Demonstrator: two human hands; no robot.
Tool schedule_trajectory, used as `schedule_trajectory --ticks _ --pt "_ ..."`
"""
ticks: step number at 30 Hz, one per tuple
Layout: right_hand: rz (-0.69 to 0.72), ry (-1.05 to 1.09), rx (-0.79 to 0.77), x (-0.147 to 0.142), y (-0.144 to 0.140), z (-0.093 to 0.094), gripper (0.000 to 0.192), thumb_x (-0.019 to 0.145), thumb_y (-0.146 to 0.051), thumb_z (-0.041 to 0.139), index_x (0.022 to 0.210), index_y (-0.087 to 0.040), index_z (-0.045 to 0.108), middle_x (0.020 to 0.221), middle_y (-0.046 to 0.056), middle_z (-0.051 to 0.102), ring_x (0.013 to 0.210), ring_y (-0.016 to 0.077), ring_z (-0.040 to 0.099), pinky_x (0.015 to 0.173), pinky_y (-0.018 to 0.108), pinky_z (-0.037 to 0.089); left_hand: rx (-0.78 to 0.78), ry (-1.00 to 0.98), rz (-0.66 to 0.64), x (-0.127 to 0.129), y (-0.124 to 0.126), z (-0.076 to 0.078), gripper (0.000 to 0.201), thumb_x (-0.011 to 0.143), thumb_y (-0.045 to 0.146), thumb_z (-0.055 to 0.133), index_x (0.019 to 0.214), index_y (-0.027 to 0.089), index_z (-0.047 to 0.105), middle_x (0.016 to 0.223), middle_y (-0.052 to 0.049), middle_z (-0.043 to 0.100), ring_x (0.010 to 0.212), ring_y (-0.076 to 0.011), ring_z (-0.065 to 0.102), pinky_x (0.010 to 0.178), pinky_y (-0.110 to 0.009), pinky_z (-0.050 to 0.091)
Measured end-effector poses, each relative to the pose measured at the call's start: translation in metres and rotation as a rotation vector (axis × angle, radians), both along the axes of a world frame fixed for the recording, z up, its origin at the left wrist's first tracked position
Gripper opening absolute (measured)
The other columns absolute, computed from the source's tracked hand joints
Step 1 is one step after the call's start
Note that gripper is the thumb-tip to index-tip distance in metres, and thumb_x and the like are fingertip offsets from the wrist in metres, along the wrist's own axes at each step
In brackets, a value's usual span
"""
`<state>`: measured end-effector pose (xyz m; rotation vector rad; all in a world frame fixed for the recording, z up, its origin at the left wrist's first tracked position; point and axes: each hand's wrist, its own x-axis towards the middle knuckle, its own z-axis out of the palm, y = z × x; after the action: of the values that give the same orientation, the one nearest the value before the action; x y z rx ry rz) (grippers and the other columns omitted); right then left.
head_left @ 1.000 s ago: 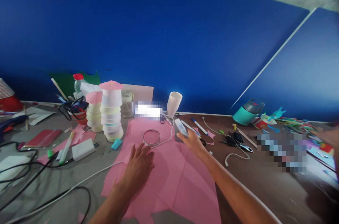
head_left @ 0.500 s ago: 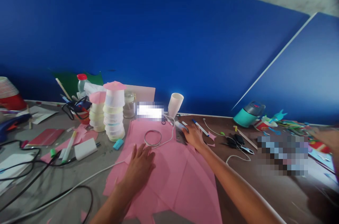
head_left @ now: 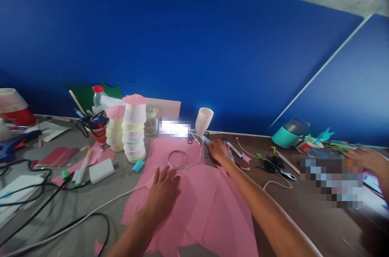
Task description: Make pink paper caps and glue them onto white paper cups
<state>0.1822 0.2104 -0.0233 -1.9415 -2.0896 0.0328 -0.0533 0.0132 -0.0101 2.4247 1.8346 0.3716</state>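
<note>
My left hand lies palm down with fingers apart on overlapping pink paper sheets. A white cable with a loop crosses the paper just beyond its fingertips. Past the paper's right edge, my right hand is palm down, its fingers spread low over small items on the brown tabletop. A pale slim object sits at its fingertips; I cannot make out its kind. Right of that hand is a blue-and-white marker, near pink paper scraps. A white cup stands behind.
Stacked paper cups with pink tops, a blue eraser-like block, a white charger and black cables lie left. Rightward are a teal flask, black keys-like items and another person's hand. A blue partition rises behind.
The view has shifted slightly, moving the scene right. My right hand has moved a little over the small items, its fingers spreading. My left hand stays on the paper. The other person's hand reaches further in.
</note>
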Motion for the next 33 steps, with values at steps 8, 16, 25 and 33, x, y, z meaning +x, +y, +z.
schedule_trajectory --ticks 8,16,25,33 --pt "0.073 -0.002 -0.044 -0.004 0.011 0.0 0.035 0.099 -0.04 0.048 0.113 -0.021 0.073 0.117 0.015 0.066 0.114 0.0347 0.055 0.095 0.046 0.039 0.013 -0.004 -0.001 -0.001 0.0 -0.002 0.028 0.091 0.016 0.053 0.115 0.022 0.067 0.136 -0.008 0.062 0.135 -0.0348 0.047 0.117 -0.064 0.03" --pt "0.123 0.035 -0.028 -0.009 0.021 -0.004 0.032 0.096 -0.038 0.052 0.114 -0.022 0.073 0.121 0.014 0.066 0.118 0.035 0.053 0.096 0.045 0.039 0.009 0.024 0.008 -0.001 0.0 0.0 0.031 0.088 0.014 0.054 0.114 0.024 0.067 0.134 -0.007 0.063 0.134 -0.0334 0.049 0.117 -0.063 0.03" --pt "0.089 0.172 0.156 0.004 0.011 -0.003 0.029 0.09 -0.033 0.059 0.111 -0.018 0.07 0.118 0.013 0.067 0.11 0.0306 0.056 0.094 0.042 0.041 0.036 0.03 -0.002 -0.001 0.002 -0.004 0.033 0.087 0.013 0.054 0.114 0.024 0.068 0.134 -0.008 0.064 0.133 -0.0339 0.049 0.115 -0.065 0.032" --pt "0.192 0.303 0.31 0.044 -0.051 0.003 0.025 0.09 -0.025 0.049 0.1 -0.019 0.071 0.096 0.009 0.072 0.092 0.0229 0.064 0.089 0.035 0.048 0.113 0.037 -0.003 -0.004 0.003 -0.009 0.033 0.085 0.012 0.057 0.111 0.027 0.071 0.131 -0.008 0.066 0.129 -0.0348 0.053 0.113 -0.064 0.035"
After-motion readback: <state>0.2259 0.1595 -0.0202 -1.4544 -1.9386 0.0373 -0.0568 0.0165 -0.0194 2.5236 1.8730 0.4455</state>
